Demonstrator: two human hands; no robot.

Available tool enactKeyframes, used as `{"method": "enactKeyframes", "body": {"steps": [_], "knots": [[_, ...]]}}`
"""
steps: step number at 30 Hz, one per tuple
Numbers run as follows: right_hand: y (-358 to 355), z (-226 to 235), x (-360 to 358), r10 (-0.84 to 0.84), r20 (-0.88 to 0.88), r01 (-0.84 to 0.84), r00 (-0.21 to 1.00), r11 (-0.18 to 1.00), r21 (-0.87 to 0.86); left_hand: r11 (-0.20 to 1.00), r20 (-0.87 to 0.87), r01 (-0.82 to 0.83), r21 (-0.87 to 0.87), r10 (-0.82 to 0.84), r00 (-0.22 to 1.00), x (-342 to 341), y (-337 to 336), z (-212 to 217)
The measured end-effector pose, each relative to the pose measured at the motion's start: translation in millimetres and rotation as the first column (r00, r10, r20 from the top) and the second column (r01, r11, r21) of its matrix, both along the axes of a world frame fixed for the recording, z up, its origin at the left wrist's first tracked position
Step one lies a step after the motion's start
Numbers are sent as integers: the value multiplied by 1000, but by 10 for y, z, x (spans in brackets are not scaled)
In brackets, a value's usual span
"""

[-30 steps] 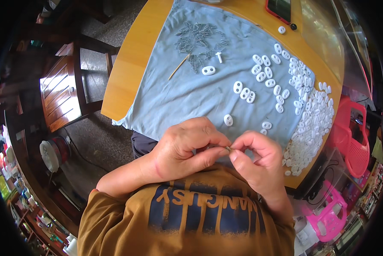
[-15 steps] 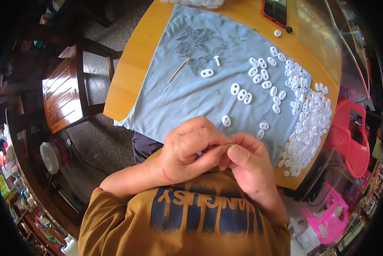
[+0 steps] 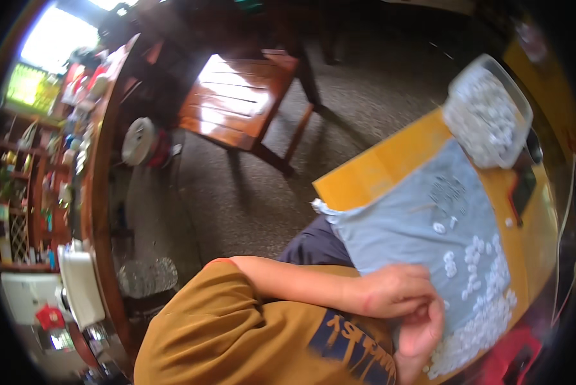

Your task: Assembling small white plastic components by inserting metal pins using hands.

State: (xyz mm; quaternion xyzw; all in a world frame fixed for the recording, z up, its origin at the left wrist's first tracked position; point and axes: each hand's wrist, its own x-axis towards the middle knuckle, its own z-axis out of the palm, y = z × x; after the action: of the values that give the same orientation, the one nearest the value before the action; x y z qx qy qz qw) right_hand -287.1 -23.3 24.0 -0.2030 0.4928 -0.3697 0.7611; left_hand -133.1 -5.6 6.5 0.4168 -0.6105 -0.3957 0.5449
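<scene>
Swung sideways since the earlier frame, the view now sets the brown slatted wooden chair (image 3: pixel 233 96) near the upper middle and the yellow-brown wooden table (image 3: pixel 378 170), with both hands, at right. Left hand (image 3: pixel 391 292) and right hand (image 3: pixel 423 327) meet at the table's near edge, fingers curled together; blur and overlap hide their tips, so whether they grip anything, and the axis of any such piece, cannot be told. Meeting close to the body presumably steadies fine finger work.

Nearest the hands, the heap of small white oval plastic pieces (image 3: pixel 471 333) spills past the pale blue fabric cloth (image 3: pixel 397 231), its axes pointing every way. A short row of white ovals (image 3: pixel 450 264) runs roughly up and down the view; each long axis seems to lie across the row. One separate white oval (image 3: pixel 439 228) lies near the grey wiry pile (image 3: pixel 447 196). The cloth probably keeps small parts from sliding, while separate groups keep each kind within reach. A translucent plastic box (image 3: pixel 471 144) of white pieces stands at the far side.
</scene>
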Motion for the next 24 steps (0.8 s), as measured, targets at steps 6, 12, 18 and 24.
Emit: {"method": "enactKeyframes", "body": {"steps": [6,12,18,24], "knots": [[-54,-7,-10,219,52,-213,974,972,-98,969,-106,-151,194,174,979,-58,133,0],[-47,-35,-25,233,40,-221,972,957,-190,926,-196,-21,377,102,975,-39,127,64],[26,-28,-61,156,41,-145,987,971,-192,942,-231,-27,335,110,967,-111,168,49],[78,19,-96,136,-38,-141,990,934,-329,942,-251,-25,334,115,961,-163,261,124]]}}
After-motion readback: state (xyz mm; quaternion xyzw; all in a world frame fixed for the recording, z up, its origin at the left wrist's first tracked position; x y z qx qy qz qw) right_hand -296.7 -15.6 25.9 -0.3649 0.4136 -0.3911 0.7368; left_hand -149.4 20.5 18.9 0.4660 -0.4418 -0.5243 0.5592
